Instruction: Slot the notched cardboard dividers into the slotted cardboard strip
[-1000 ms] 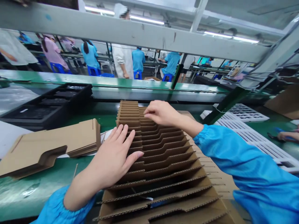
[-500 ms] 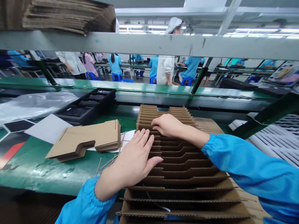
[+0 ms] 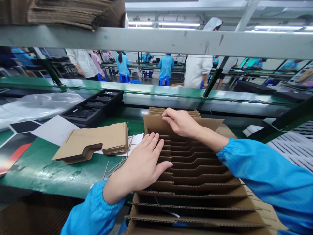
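Note:
A long row of brown cardboard dividers (image 3: pixel 198 169) stands upright in slotted cardboard, running away from me. At its far part, one cardboard divider (image 3: pixel 207 124) rises above its neighbours. My right hand (image 3: pixel 182 123) pinches this piece by the top edge, fingers closed. My left hand (image 3: pixel 140 163) lies over the left side of the row, palm down with fingers stretched and thumb apart. Its fingertips rest close to the left edges of the dividers. The slots under both hands are partly hidden.
Left of the row, a stack of notched cardboard pieces (image 3: pixel 90 140) lies on the green bench (image 3: pixel 49 176) near thin cardboard strips (image 3: pixel 117 166). Behind are a black tray (image 3: pixel 95 106) and plastic film (image 3: pixel 39 104). A grey shelf beam (image 3: pixel 156 40) crosses above; white slotted foam (image 3: pixel 293 143) lies right.
My right hand has risen slightly, and the cardboard divider in it now stands higher than the others. My left hand stays flat on the row. The view has shifted a little.

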Motion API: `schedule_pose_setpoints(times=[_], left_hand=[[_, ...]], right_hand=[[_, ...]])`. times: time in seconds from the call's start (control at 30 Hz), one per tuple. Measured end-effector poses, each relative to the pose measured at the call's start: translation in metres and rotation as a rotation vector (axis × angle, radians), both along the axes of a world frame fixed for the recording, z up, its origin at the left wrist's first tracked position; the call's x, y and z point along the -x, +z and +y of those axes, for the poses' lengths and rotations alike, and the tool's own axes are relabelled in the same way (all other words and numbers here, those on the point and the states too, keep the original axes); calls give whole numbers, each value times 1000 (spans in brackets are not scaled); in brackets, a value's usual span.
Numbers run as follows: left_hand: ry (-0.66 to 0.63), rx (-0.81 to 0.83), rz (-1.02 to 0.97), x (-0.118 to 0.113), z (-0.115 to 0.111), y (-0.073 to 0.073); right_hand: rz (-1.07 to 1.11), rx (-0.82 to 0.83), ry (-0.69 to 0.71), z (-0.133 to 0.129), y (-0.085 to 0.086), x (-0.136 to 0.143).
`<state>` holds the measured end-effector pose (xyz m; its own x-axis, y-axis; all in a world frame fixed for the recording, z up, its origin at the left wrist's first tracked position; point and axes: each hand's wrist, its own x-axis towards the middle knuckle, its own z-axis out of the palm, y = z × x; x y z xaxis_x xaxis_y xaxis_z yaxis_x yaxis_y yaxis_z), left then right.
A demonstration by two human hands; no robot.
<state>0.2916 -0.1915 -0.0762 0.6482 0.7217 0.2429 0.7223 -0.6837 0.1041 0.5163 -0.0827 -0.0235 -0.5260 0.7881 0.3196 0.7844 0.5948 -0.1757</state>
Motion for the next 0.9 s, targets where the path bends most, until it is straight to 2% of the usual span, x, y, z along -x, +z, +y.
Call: schedule_pose_setpoints(times=[0.13,0.3,0.67,0.77,0.9], left_hand=[[-8,29,5,0,0,2],[3,22,-4,0,-1,1],[-2,37,3,1,0,1],[0,41,2,0,0,0],[10,41,-3,-1,-1,-2]], right_hand=[[-2,-13,27,-3,3,-1],[13,-46,-38,-5,4,2],[66,-9,43,-6,9,-1],[-48,51,41,-10,6,1],[-337,149,-4,-13,-7,5]])
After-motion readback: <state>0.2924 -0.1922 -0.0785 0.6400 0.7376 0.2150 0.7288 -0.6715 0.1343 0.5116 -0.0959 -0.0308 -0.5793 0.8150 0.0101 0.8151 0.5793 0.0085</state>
